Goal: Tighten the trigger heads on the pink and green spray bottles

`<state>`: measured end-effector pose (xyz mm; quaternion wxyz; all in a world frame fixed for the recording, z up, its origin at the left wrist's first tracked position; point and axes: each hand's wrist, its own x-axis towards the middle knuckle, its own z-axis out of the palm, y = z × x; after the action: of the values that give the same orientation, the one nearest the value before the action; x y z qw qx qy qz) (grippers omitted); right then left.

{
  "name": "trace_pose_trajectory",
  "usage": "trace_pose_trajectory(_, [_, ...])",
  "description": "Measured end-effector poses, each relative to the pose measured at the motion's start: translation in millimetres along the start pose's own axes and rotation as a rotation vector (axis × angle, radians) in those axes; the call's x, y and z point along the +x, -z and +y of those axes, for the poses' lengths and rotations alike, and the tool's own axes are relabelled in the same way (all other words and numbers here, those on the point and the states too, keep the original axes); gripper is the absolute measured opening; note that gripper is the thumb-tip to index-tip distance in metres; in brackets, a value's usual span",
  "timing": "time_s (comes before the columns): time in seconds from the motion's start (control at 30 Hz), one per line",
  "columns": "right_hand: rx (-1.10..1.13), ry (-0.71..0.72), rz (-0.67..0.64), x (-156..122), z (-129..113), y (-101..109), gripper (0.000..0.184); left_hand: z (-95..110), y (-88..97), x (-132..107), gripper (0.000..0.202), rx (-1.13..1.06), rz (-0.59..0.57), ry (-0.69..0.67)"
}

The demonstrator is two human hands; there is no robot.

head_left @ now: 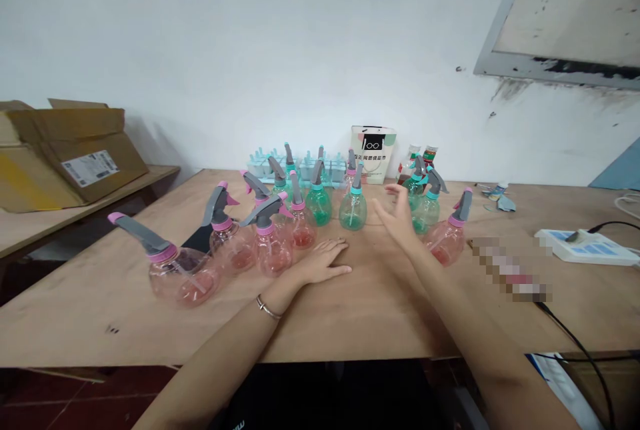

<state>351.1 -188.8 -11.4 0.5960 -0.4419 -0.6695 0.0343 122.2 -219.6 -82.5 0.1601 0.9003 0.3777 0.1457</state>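
My left hand lies flat on the wooden table with its fingers stretched out, holding nothing. Just beyond it stand a pink spray bottle and a green spray bottle. My right hand is raised with thumb and fingers apart, nothing between them. It is between a green spray bottle on its left and another green spray bottle on its right. Several more pink bottles with grey trigger heads, such as the nearest spray bottle, stand to the left. One pink spray bottle is beside my right forearm.
Against the wall are light-blue moulds, a white printed box and red-labelled bottles. A power strip with a cable lies at right, near a blurred-out object. A cardboard box sits on a left-hand bench.
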Motion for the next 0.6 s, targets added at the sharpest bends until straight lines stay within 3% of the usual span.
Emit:
trace_pose_trajectory(0.07, [0.051, -0.147, -0.079, 23, 6, -34, 0.062, 0, -0.5, 0, 0.075, -0.01, 0.009, -0.008])
trace_pose_trajectory(0.13, [0.136, -0.191, -0.133, 41, 14, -62, 0.075, 0, -0.8, -1, 0.075, -0.016, 0.019, -0.023])
trace_pose_trajectory(0.27, [0.285, -0.205, -0.114, 56, 28, -94, 0.066, 0, -0.5, -2, 0.075, -0.004, 0.019, -0.034])
trace_pose_trajectory(0.4, [0.286, -0.257, -0.118, 53, 36, -101, 0.047, 0, 0.3, -2, 0.074, 0.015, 0.006, -0.036])
trace_pose_trajectory(0.6, [0.337, -0.26, -0.282, 46, 37, -85, 0.049, 0, -0.4, -2, 0.073, 0.032, 0.017, -0.04])
